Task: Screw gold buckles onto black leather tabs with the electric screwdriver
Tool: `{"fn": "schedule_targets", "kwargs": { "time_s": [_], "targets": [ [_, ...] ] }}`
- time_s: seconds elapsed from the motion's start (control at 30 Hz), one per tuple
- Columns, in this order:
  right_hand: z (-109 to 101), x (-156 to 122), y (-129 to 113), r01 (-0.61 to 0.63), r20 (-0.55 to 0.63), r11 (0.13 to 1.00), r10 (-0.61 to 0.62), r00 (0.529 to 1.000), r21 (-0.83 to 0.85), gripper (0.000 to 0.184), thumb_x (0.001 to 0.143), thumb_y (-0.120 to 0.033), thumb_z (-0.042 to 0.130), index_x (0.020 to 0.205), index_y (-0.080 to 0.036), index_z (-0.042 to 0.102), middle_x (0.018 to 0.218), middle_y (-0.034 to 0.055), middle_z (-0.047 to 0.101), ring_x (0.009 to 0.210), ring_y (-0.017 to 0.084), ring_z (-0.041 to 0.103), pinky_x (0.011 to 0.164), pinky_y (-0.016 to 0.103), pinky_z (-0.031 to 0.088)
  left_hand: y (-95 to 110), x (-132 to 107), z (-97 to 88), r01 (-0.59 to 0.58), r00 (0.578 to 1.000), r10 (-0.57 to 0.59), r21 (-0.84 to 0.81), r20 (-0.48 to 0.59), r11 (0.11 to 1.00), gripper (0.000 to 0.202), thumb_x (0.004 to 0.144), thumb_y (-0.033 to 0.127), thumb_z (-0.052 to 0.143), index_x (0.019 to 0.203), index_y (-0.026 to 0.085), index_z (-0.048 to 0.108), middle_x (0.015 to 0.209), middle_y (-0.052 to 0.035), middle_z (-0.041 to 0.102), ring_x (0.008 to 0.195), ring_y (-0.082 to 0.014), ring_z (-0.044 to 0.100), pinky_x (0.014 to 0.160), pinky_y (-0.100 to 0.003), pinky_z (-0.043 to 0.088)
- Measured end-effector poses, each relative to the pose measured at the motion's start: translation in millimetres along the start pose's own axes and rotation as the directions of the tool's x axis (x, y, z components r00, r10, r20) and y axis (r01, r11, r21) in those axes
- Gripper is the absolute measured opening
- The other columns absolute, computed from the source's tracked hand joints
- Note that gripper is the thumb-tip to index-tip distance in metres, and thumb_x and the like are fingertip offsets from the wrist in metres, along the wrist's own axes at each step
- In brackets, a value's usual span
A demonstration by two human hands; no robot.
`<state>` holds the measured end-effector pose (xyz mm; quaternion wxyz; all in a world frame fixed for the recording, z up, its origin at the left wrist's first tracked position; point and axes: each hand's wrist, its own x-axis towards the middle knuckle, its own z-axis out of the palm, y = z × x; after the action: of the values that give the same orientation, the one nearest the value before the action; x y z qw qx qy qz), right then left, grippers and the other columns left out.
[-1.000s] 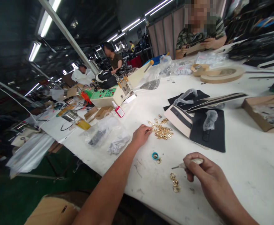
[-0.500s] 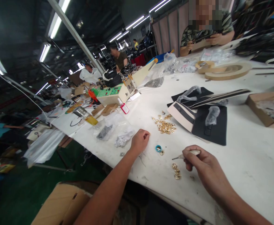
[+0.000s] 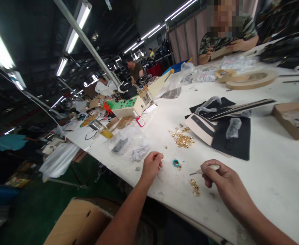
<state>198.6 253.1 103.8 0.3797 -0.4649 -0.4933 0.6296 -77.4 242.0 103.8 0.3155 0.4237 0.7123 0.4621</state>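
Observation:
My left hand (image 3: 151,166) is closed in a pinch above the white table, with what looks like a small gold-coloured metal piece (image 3: 162,155) at its fingertips. Just beyond it, a single gold piece (image 3: 166,147) lies alone. My right hand (image 3: 219,175) grips a screwdriver (image 3: 213,167) by its pale handle, the thin shaft pointing left. Below that tip sits a small cluster of gold metal fittings (image 3: 194,188). Between the hands is a blue ring-shaped item (image 3: 175,163), with a gold fitting touching its edge. Farther back lies a heap of gold pieces (image 3: 184,140).
Black and beige panels (image 3: 232,139) lie right of the heap. Tape rolls (image 3: 251,81), a cardboard tray (image 3: 292,122), plastic bags (image 3: 131,141), a red-labelled bottle (image 3: 140,120) and a green-panelled machine (image 3: 129,105) stand around. A person in camouflage (image 3: 249,30) works across the table (image 3: 272,190).
My left hand has drawn back slightly toward me, and a lone gold piece now shows on the table beyond its fingertips. My right hand stays put with the screwdriver. The view has shifted slightly.

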Motion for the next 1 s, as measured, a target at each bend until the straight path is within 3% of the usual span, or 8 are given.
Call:
{"fn": "schedule_targets", "kwargs": {
  "time_s": [0.2, 0.37, 0.57, 0.8, 1.0],
  "targets": [
    [-2.7, -4.1, 5.0, 0.025, 0.037, 0.999, -0.024, 0.999, -0.045, 0.047, 0.088, -0.071, 0.066, 0.084, -0.025, 0.069, 0.065, 0.0024, 0.064, 0.067, 0.023, 0.061, 0.055, 0.031, 0.042, 14.5, -46.0, 9.7, 0.057, 0.998, -0.06, -0.235, -0.004, 0.97, 0.042, 0.079, 0.056, 0.076, 0.087, 0.018, 0.062, 0.095, -0.0076, 0.073, 0.057, -0.0105, 0.058, 0.038, -0.019, 0.032],
    [-9.6, 4.7, 25.9, 0.067, 0.047, 0.993, -0.062, 0.997, -0.097, 0.05, 0.084, -0.075, 0.066, 0.078, -0.026, 0.069, 0.064, 0.004, 0.065, 0.068, 0.027, 0.062, 0.064, 0.038, 0.05, 15.7, -73.3, 22.5, 0.082, 0.996, -0.093, -0.314, -0.018, 0.946, 0.03, 0.079, 0.044, 0.077, 0.083, 0.018, 0.062, 0.06, 0.0005, 0.065, 0.039, -0.0069, 0.04, 0.035, -0.02, 0.023],
    [-7.4, 6.8, 27.3, 0.062, 0.064, 0.99, -0.054, 0.996, -0.128, 0.057, 0.084, -0.08, 0.061, 0.076, -0.024, 0.067, 0.064, 0.0026, 0.064, 0.071, 0.025, 0.063, 0.07, 0.036, 0.051, 16.4, -90.2, 39.3, 0.079, 0.993, -0.104, -0.375, -0.049, 0.924, 0.025, 0.075, 0.033, 0.075, 0.087, 0.017, 0.06, 0.081, -0.0068, 0.077, 0.041, -0.0061, 0.049, 0.035, -0.018, 0.023],
    [-1.2, -9.2, -4.1, 0.073, -0.021, 0.997, -0.073, 0.997, -0.001, 0.043, 0.087, -0.065, 0.069, 0.086, -0.022, 0.069, 0.063, 0.0015, 0.066, 0.064, 0.019, 0.06, 0.063, 0.03, 0.048, 12.0, -103.1, 60.0, 0.107, 0.994, -0.094, -0.46, 0.051, 0.882, 0.034, 0.077, 0.038, 0.083, 0.096, 0.011, 0.072, 0.093, -0.0102, 0.078, 0.057, -0.011, 0.062, 0.044, -0.02, 0.045],
    [5.4, -10.3, -5.1, 0.106, -0.09, 0.99, -0.114, 0.989, -0.098, 0.037, 0.084, -0.058, 0.073, 0.089, -0.021, 0.071, 0.062, 0.0007, 0.067, 0.058, 0.017, 0.058, 0.055, 0.027, 0.045, -4.0, -110.0, 66.6, 0.164, 0.985, -0.112, -0.516, 0.13, 0.841, 0.029, 0.085, 0.036, 0.082, 0.101, 0.013, 0.074, 0.066, -0.0003, 0.071, 0.053, -0.01, 0.063, 0.057, -0.02, 0.052]
  ]
}}
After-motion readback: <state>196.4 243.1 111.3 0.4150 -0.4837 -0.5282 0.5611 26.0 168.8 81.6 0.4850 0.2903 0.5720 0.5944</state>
